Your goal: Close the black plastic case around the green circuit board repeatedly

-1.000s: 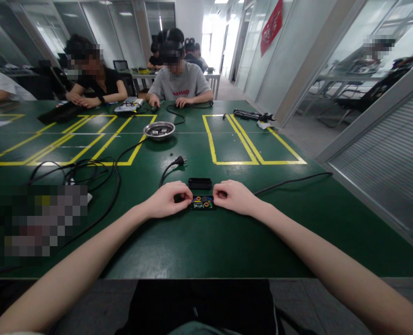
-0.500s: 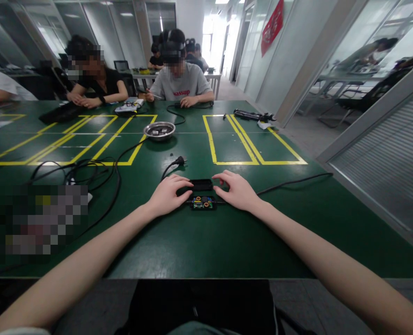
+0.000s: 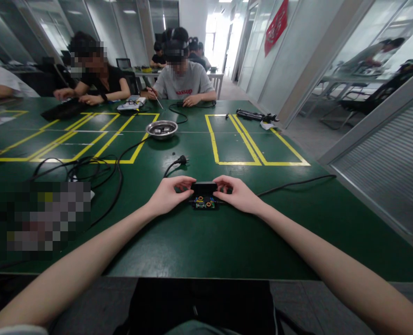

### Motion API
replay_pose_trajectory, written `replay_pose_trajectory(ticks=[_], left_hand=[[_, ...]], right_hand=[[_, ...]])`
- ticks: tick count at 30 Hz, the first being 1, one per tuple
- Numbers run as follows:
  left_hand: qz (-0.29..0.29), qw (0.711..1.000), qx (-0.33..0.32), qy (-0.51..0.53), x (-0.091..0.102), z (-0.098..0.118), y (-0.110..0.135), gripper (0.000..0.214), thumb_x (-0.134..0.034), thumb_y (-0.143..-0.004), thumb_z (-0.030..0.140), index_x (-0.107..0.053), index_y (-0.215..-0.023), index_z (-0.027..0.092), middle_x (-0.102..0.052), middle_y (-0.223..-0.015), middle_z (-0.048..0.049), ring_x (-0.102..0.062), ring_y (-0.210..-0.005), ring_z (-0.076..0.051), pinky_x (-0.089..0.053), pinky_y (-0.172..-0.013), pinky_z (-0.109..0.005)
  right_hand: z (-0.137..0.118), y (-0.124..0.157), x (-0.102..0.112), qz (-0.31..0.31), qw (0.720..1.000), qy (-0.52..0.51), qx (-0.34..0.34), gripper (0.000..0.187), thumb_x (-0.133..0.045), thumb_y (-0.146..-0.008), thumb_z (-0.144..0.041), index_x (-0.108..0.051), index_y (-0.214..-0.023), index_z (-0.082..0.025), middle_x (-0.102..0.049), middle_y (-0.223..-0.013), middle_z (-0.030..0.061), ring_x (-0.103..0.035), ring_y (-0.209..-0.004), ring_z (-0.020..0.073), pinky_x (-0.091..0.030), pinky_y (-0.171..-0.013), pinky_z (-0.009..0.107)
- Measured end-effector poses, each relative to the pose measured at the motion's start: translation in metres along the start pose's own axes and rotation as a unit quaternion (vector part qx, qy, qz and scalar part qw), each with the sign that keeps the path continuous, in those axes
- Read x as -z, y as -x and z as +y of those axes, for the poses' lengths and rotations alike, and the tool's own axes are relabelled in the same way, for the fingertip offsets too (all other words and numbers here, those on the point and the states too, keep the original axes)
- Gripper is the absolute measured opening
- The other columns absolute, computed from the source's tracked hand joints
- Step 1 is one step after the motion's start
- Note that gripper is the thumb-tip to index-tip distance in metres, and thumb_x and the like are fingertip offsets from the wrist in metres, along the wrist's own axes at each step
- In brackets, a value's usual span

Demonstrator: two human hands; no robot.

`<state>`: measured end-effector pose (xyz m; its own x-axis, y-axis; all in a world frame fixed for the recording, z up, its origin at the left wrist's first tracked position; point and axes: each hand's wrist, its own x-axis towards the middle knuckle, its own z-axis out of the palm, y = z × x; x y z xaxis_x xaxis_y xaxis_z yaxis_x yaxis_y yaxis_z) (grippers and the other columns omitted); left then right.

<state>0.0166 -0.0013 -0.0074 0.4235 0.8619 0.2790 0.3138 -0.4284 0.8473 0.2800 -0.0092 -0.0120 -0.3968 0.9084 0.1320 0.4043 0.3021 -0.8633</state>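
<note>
A black plastic cover (image 3: 204,188) is tipped up on edge, its ends pinched between the fingers of my left hand (image 3: 171,193) and my right hand (image 3: 236,194). Just in front of it lies the other half of the case, a black shell with a circuit board (image 3: 205,202) inside; copper-coloured ring coils show on the board. A black cable (image 3: 297,183) runs off to the right from behind my right hand. Beyond my left hand, a power plug (image 3: 182,160) on a black cord rests on the green table (image 3: 150,253).
Farther back stands a metal bowl (image 3: 161,130) with small metal parts in it. Tangled black cables (image 3: 87,170) lie at the left beside a blurred-out item (image 3: 45,216). Yellow tape (image 3: 237,163) marks rectangles. Across the table, a person (image 3: 183,79) holds a thin tool.
Both hands have closed on the ends of the black cover, which lay flat and is now raised on edge. The person opposite has shifted the tool in their hand.
</note>
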Motion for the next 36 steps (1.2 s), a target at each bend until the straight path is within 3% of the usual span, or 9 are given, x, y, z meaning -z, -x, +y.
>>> replay_pose_trajectory(ticks=[5, 15, 28, 36], left_hand=[[-0.027, 0.998, 0.037, 0.03, 0.001, -0.001, 0.001, 0.034, -0.071, -0.085, 0.03, -0.073, -0.114, 0.014, -0.08, -0.096, -0.0076, -0.077, -0.076, -0.02, -0.062, -0.068, -0.029], [-0.026, 0.999, 0.012, 0.015, 0.0, -0.001, 0.001, 0.03, -0.071, -0.085, 0.027, -0.074, -0.112, 0.014, -0.078, -0.084, -0.004, -0.075, -0.073, -0.017, -0.063, -0.074, -0.03], [-0.02, 1.0, -0.005, 0.0, 0.0, 0.001, 0.002, 0.028, -0.071, -0.085, 0.028, -0.076, -0.108, 0.014, -0.079, -0.081, -0.0042, -0.074, -0.072, -0.018, -0.063, -0.076, -0.032], [-0.023, 1.0, -0.014, -0.004, 0.0, 0.002, 0.003, 0.025, -0.072, -0.085, 0.027, -0.076, -0.106, 0.014, -0.079, -0.083, -0.0055, -0.074, -0.074, -0.018, -0.062, -0.076, -0.032]], right_hand=[[-0.005, 0.001, 0.001, -0.013, 1.0, -0.024, -0.006, 0.03, -0.069, -0.084, -0.038, -0.072, -0.104, -0.016, -0.073, -0.09, 0.0056, -0.064, -0.078, 0.0184, -0.052, -0.075, 0.035], [-0.004, 0.001, 0.002, -0.015, 0.999, -0.024, -0.015, 0.031, -0.07, -0.083, -0.04, -0.072, -0.101, -0.016, -0.067, -0.078, 0.001, -0.056, -0.069, 0.0151, -0.045, -0.066, 0.03], [-0.005, 0.001, 0.008, -0.062, 0.993, -0.08, -0.052, 0.038, -0.074, -0.081, -0.049, -0.067, -0.101, -0.018, -0.07, -0.083, 0.0009, -0.063, -0.078, 0.0172, -0.049, -0.077, 0.033], [-0.005, -0.001, 0.012, -0.065, 0.996, -0.052, -0.036, 0.045, -0.063, -0.089, -0.061, -0.07, -0.097, -0.018, -0.063, -0.077, 0.0005, -0.06, -0.076, 0.0172, -0.047, -0.073, 0.031]])
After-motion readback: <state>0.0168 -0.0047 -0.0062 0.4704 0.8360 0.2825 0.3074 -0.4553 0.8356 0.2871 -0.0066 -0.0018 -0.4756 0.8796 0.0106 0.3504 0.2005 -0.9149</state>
